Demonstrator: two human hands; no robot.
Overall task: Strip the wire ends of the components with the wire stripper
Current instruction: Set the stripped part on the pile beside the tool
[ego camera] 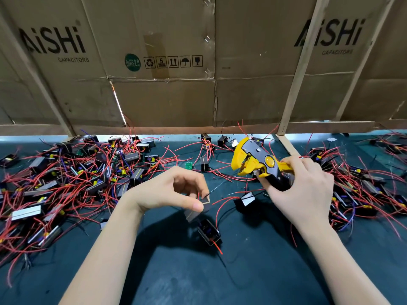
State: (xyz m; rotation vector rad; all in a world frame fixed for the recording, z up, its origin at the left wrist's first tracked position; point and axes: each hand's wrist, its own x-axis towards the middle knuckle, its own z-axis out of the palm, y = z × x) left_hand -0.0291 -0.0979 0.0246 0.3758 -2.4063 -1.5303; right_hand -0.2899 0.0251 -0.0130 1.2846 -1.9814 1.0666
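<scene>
My right hand (306, 190) grips the handles of a yellow and black wire stripper (255, 160), whose jaws point left and up, above the table. My left hand (176, 192) pinches a small black boxy component (199, 211) between thumb and fingers, held just over the table; a thin black wire and a short red wire stick out of it toward the stripper. The stripper jaws are apart from that wire. Another black component (208, 232) with a red wire lies on the dark mat below my left hand.
A big heap of components with red wires (72, 172) covers the left of the dark mat (198, 278). A second heap (361, 183) lies at the right. A cardboard wall (176, 84) with wooden slats (293, 89) closes the back. One loose component (246, 200) lies between my hands.
</scene>
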